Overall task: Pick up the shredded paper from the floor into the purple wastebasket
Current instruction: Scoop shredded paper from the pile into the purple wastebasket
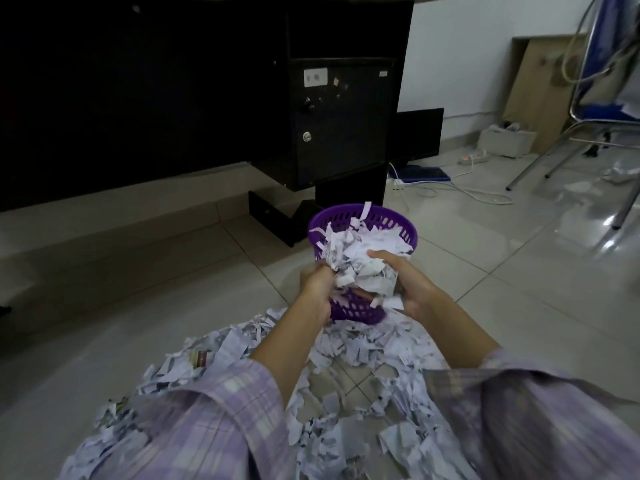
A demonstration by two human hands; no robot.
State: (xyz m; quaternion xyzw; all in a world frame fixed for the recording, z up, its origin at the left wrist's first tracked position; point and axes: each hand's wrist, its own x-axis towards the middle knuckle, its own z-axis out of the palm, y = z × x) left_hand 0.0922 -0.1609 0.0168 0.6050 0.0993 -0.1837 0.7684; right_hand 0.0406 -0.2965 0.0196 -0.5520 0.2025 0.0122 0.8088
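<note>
Head view: the left hand (317, 289) and right hand (412, 282) both clutch one bunch of shredded paper (363, 268), fingers curled into it, right at the near rim of the purple wastebasket (360, 220). The basket holds paper already. At 6 o'clock a wide pile (346, 375) covers the floor (519, 271). Bare tile lies at 3 o'clock; a dark cabinet (343, 123) stands at 12 o'clock.

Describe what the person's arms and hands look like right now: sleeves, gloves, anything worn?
Both hands are bare, with no gloves: left hand, right hand. No rings, watch or bracelet show. Each arm wears a loose sleeve in lilac-and-white plaid, the left sleeve and right sleeve, both pushed up so the forearms are uncovered. The fabric looks like a soft shirt.
</note>
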